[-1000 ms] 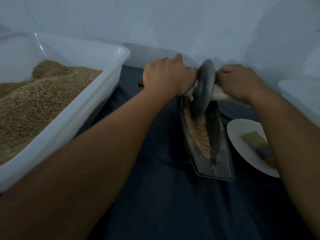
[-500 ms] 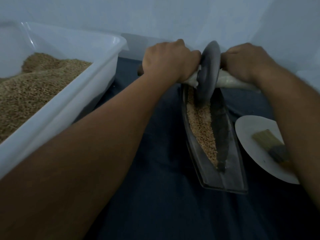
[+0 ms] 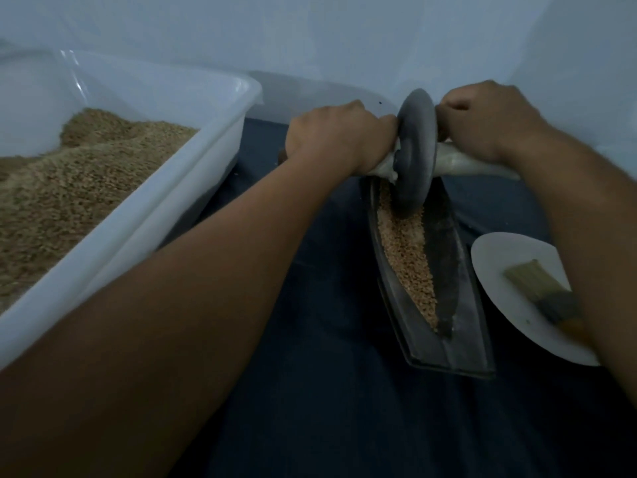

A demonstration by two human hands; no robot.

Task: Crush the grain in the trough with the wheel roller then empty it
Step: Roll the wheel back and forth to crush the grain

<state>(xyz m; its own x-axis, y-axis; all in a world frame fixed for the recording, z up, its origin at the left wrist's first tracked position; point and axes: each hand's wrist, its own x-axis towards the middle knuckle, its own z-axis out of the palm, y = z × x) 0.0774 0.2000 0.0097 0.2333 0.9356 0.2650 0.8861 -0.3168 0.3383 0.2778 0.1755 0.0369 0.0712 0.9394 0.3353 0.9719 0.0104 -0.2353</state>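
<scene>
My left hand (image 3: 336, 139) and right hand (image 3: 482, 122) clamp the wheel roller (image 3: 415, 153) axle — heavy, stiff disc, probably iron — at the trough (image 3: 458, 339)'s far end; grain (image 3: 406, 257) loose.

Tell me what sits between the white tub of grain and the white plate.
In the head view, the dark trough of grain, with the wheel roller at its far end; dark cloth lies on either side.

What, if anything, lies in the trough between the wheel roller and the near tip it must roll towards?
Only the grain itself lies ahead of the wheel roller in the trough; nothing else visible blocks its path.
</scene>
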